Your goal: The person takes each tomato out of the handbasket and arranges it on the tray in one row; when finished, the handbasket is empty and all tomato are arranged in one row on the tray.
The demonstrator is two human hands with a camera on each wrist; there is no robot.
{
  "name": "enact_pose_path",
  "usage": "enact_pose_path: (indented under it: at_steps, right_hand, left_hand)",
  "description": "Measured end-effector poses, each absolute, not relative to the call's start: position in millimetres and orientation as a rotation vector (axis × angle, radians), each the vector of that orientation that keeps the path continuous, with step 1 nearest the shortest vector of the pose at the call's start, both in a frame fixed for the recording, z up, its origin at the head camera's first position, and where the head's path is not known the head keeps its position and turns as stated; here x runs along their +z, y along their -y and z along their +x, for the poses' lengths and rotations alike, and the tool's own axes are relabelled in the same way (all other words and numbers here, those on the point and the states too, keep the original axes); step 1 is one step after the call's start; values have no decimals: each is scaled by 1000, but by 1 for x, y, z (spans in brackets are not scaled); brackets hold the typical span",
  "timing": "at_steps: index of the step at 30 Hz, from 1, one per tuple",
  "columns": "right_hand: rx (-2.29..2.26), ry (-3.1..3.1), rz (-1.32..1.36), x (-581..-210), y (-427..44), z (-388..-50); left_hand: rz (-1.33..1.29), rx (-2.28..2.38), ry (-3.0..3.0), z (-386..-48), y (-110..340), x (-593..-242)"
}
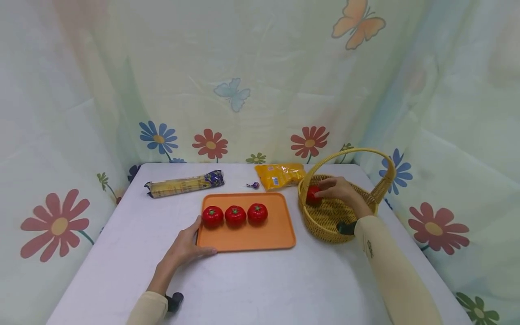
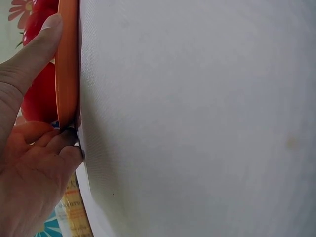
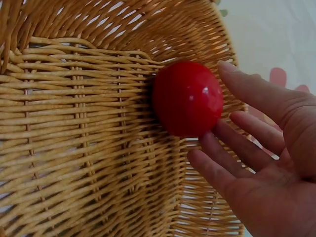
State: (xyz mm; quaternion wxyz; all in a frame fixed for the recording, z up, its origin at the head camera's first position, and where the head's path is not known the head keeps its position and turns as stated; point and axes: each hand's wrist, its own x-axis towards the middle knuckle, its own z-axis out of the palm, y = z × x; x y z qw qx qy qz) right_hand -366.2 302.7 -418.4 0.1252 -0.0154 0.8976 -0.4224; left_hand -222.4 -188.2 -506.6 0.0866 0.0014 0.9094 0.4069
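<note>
My left hand [image 1: 187,247] holds the near left corner of an orange tray [image 1: 252,240]. In the left wrist view its thumb lies on the tray's edge and its fingers curl in at the corner. On the tray, three red tomatoes [image 1: 235,216] sit in a row. Over at the right, my right hand [image 1: 340,189] reaches into a wicker basket [image 1: 321,229] with a tall handle. One red tomato [image 3: 187,98] rests inside against the basket's wall. Around it the right fingers and thumb are spread, the thumb apart from it and the fingertips close beside it.
Behind the tray lie a long yellow packet [image 1: 183,184] with dark blue ends, a small lollipop [image 1: 254,185] and a yellow bag [image 1: 280,176]. A flowered curtain [image 1: 260,67] encloses the white table [image 1: 260,289] at the back and sides.
</note>
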Motion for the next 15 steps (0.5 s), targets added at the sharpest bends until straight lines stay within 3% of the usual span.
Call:
enact_pose_path:
  at_steps: [15]
  right_hand:
    - [-1121, -2717, 14, -442, -290, -382]
  left_hand:
    - [-16, 1199, -2713, -222, 186, -505]
